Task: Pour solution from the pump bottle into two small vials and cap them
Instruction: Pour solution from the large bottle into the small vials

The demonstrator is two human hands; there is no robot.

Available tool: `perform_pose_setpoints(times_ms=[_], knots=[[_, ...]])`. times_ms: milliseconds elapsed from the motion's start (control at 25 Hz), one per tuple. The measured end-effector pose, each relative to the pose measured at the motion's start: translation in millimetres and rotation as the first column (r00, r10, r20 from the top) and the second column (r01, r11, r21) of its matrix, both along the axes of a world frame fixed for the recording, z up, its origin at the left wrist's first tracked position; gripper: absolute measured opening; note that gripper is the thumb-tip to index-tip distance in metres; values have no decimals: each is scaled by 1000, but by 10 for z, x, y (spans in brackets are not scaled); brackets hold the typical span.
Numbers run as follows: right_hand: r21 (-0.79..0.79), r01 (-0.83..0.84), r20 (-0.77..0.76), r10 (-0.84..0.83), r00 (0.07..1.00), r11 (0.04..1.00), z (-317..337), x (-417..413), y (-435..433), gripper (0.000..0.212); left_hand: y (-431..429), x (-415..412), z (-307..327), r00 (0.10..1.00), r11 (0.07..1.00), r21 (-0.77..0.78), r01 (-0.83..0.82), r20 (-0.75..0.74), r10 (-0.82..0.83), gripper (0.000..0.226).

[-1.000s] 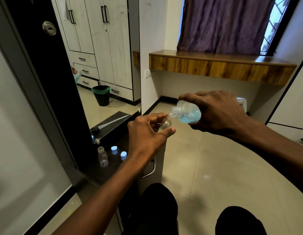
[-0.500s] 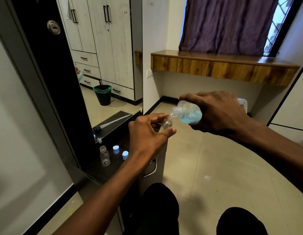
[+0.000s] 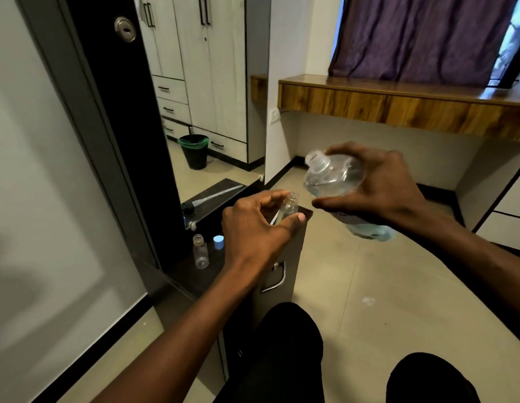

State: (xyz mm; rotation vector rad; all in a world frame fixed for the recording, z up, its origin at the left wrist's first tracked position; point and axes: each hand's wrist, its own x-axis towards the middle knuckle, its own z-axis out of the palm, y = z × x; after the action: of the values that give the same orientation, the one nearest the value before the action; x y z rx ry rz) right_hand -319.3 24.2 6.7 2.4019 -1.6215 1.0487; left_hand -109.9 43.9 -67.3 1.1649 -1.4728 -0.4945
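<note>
Left hand (image 3: 258,228) has a small clear vial (image 3: 288,207) clamped between thumb and fingers (image 3: 270,196), mouth up and uncapped, held just above the near corner of the dark surface (image 3: 195,274). Can't tell how much liquid is in it.

Right hand (image 3: 378,187) is wrapped around the pump bottle (image 3: 331,177), fingers closed over its body. Pump head is off; the open threaded neck points up and left, above the vial's mouth and clear of it, not touching. Pale blue solution sits pooled at the bottle's lower end (image 3: 369,231), under the wrist.

On the surface, left of the left hand: second vial (image 3: 200,251) standing upright, open. Just beside it to the right, one blue cap (image 3: 218,242) lying loose, apart from the vial. A second cap, if there, is hidden behind the hand.

Farther back against the mirror (image 3: 212,112), the pump head with its dip tube (image 3: 212,196) lies flat on the surface.

Person is seated, knees in dark trousers (image 3: 282,344) at the bottom edge.
</note>
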Motion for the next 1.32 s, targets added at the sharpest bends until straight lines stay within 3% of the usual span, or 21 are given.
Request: perform_pose_setpoints(times_ms=[200, 320, 960, 1160, 1320], knots=[[68, 6, 349, -30, 937, 998, -170, 232, -69, 89, 125, 451, -526, 985, 979, 107, -173, -2, 175, 39], [71, -39, 458, 2, 889, 997, -232, 356, -98, 78, 153, 658, -779, 971, 958, 175, -226, -32, 235, 39], [61, -73, 474, 35, 880, 996, -237, 513, -142, 95, 184, 834, -982, 964, 956, 148, -252, -46, 261, 45], [63, -76, 470, 38, 882, 995, -258, 527, -135, 95, 216, 1069, -959, 906, 907, 66, -415, -62, 419, 28], [63, -87, 457, 49, 888, 994, -282, 565, -117, 93, 106, 1205, -976, 894, 890, 111, -443, -18, 447, 40]])
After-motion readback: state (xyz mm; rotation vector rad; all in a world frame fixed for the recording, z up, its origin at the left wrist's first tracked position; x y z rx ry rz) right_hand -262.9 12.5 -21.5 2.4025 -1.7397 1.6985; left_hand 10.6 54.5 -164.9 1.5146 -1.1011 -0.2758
